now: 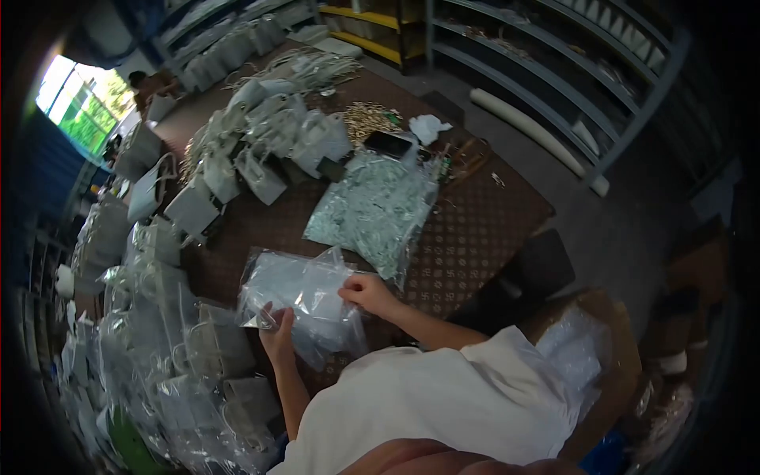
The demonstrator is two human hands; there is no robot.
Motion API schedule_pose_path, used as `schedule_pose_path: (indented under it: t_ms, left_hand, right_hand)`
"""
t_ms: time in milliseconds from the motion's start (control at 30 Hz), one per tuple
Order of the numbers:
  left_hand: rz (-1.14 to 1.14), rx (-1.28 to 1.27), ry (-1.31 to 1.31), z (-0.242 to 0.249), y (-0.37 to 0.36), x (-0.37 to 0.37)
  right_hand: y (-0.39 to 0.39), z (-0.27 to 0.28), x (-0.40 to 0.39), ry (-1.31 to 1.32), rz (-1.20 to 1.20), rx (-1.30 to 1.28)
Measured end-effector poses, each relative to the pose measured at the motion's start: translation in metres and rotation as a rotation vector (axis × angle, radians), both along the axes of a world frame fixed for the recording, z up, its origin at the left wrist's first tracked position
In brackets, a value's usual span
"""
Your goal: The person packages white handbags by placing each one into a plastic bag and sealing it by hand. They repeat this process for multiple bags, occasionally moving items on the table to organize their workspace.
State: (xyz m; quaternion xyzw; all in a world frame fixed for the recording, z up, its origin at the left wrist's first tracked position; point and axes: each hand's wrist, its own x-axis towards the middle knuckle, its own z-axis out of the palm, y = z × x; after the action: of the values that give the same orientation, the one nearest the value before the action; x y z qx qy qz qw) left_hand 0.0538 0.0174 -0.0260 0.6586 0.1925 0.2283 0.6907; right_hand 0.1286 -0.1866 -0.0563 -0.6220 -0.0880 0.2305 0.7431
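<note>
plastic packet (pixel 279 275): a pale, flat thing in loose clear film, lying on the near part of the brown table (pixel 467 237), right in front of the person.
weight and give: looks light to me, the film soft and crinkly; whether the pale thing inside is stiff, i can't tell from here.
shiny film: full of glare, so i'd expect it to slip under the fingers and slide about; film that thin could crease or tear if yanked.
right hand (pixel 366 293): thumb and fingertips drawn together at the packet's right side, pinching film by the look of it.
left hand (pixel 277 339): at the packet's near left corner, thumb up, fingers partly hidden by the film; how tightly it's closed, i can't tell.
where to hold: the loose edges, i'd say, a gentle pinch on each side, with a palm under the middle if it sags.
clear sack (pixel 376 206): full of pale green bits, just beyond the packet.
pale handbags (pixel 162 324): crowded off to the left, many under plastic.
</note>
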Motion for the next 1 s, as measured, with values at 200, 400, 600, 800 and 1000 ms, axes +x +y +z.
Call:
schedule_pose_path:
  t_ms: [200,400,600,800,1000]
  left_hand:
    - [0.309,0.260,0.312,-0.065,0.061,-0.032]
    - [0.112,0.903,0.334,-0.038,-0.015,-0.033]
    - [-0.089,0.378,0.385,-0.049,-0.086,-0.027]
    - [0.103,0.208,0.329,-0.058,-0.088,-0.034]
    - [0.264,0.123,0.382,-0.062,-0.099,-0.029]
  right_hand:
    - [-0.008,-0.054,0.027,0.084,0.031,-0.144]
    - [-0.003,-0.079,0.024,0.161,0.546,-0.257]
    - [0.022,-0.072,0.011,-0.079,0.468,-0.006]
    - [0.025,-0.060,0.022,-0.025,0.676,0.046]
    - [0.026,-0.046,0.026,-0.326,0.643,-0.050]
